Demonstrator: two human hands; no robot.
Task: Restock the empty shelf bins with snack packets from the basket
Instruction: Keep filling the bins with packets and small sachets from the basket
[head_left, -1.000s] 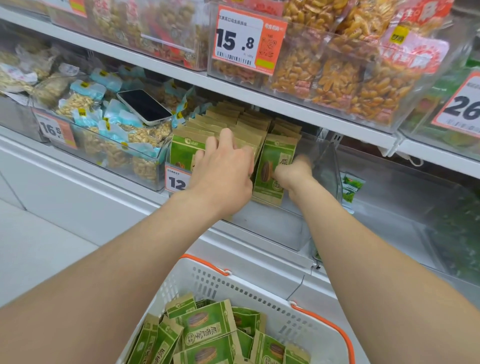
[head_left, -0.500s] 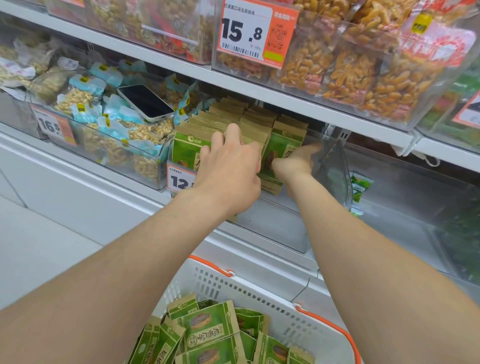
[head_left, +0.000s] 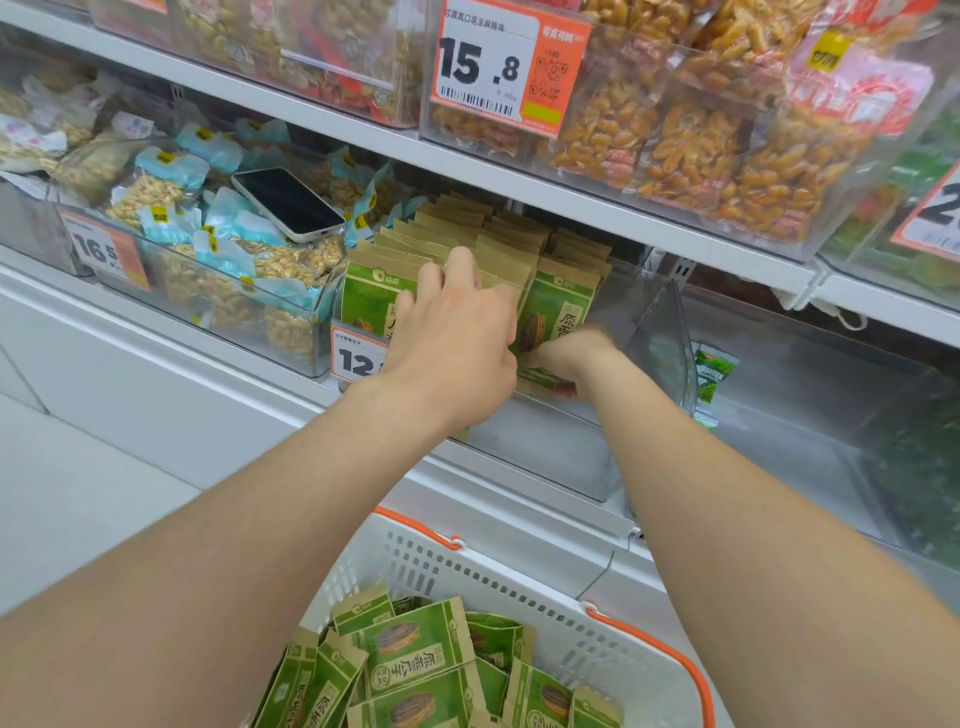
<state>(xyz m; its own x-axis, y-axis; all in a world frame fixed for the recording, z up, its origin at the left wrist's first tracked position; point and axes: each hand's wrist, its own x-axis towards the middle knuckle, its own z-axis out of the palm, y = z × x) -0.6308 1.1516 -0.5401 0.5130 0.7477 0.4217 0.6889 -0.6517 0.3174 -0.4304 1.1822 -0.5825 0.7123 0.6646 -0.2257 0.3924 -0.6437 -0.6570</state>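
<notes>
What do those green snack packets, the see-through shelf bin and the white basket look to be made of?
The green packets: probably kraft paper, matte; brown papery tops, creased edges. A lining cannot be seen.
The shelf bin: clear rigid plastic, likely acrylic; glossy see-through walls with sharp edges.
The basket: moulded white plastic, slotted walls, faint sheen; its orange handle looks plastic too.

Orange price tag (head_left: 511, 67) reads 15.8; lower label (head_left: 106, 252) reads 16.5.

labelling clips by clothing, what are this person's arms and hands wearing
No sleeves: the left forearm and right forearm are bare to the frame edge. The left hand and right hand show no gloves, rings, watch or bands; the right is blurred.
</notes>
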